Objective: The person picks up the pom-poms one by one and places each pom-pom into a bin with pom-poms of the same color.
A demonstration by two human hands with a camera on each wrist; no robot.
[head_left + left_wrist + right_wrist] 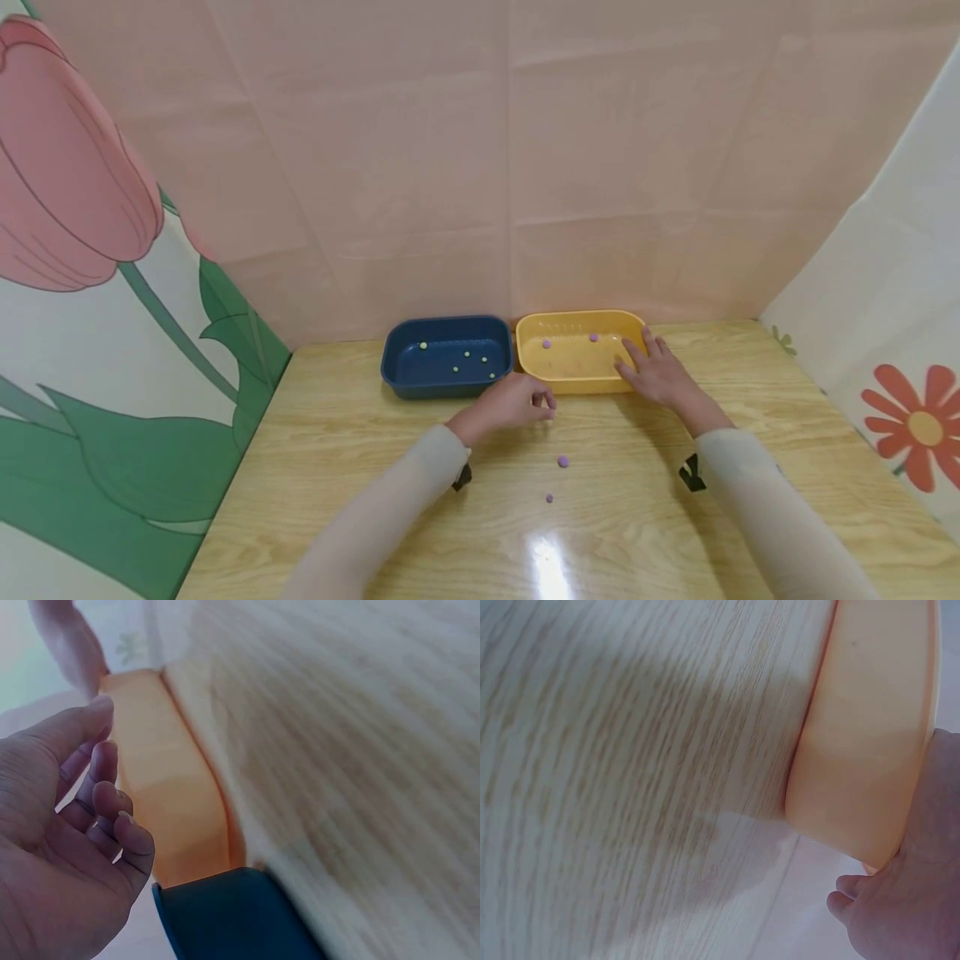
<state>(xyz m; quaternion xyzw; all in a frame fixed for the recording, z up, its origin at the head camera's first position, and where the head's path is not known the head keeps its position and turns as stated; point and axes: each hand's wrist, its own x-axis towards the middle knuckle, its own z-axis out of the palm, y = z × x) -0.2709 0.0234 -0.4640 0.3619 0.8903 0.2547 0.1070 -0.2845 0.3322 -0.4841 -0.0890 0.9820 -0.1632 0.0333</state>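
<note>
My left hand [516,400] is over the table by the front of the yellow tray [570,387], near the blue tray's right corner. Its thumb and index fingertips come together and the other fingers curl; I cannot tell whether a small piece sits between the tips. My right hand [660,377] reaches over the yellow tray's right end with fingers spread, fingertips inside the rim. In that tray lie a purple round piece [546,343] and another purple piece [594,337]. On the wood in front are a larger purple piece [562,461] and a smaller one [549,497].
The dark blue tray [446,390] stands left of the yellow one, close beside it, with several small yellow-green pieces [423,345] inside. Both trays are near the back edge of the wooden table [315,467], before a pink cloth backdrop [375,167].
</note>
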